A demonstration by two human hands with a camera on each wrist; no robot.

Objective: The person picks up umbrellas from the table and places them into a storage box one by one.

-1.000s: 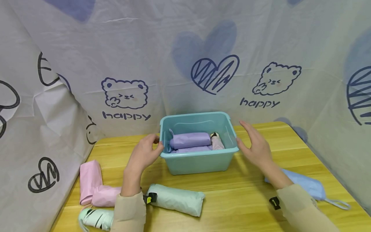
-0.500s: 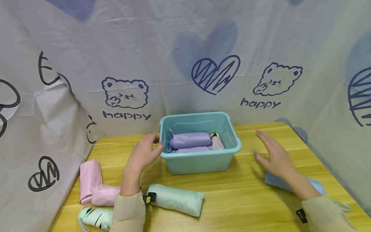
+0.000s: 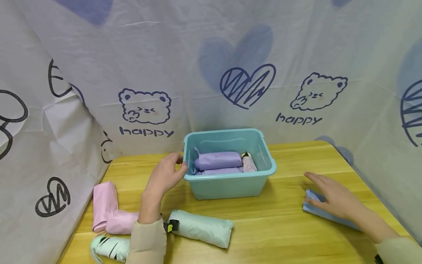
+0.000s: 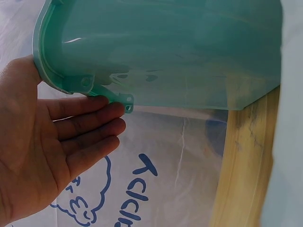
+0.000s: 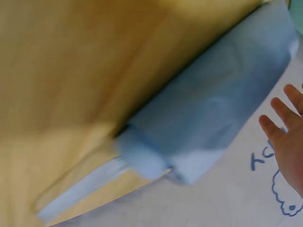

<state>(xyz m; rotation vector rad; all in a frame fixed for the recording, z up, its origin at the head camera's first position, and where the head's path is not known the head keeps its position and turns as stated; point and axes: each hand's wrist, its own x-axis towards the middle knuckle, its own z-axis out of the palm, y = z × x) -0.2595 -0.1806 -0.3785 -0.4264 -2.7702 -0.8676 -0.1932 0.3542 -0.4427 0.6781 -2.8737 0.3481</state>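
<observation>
A teal plastic bin holds purple folded umbrellas and a pale pink one. At its left rim my left hand rests with the thumb against the edge. In the left wrist view the fingers lie nearly straight beside the rim's underside. My right hand hovers over a blue folded umbrella, partly hiding it. The right wrist view shows that umbrella with its sleeve and wrist strap, and spread fingers apart from it.
A mint green umbrella lies in front of the bin. At the left are two pink umbrellas and a mint one with black stripes, partly behind the left sleeve. A printed curtain stands behind the wooden table.
My right hand has left the bin's right side and moved right and toward me, over the blue umbrella. The left hand has stayed at the bin's rim.
</observation>
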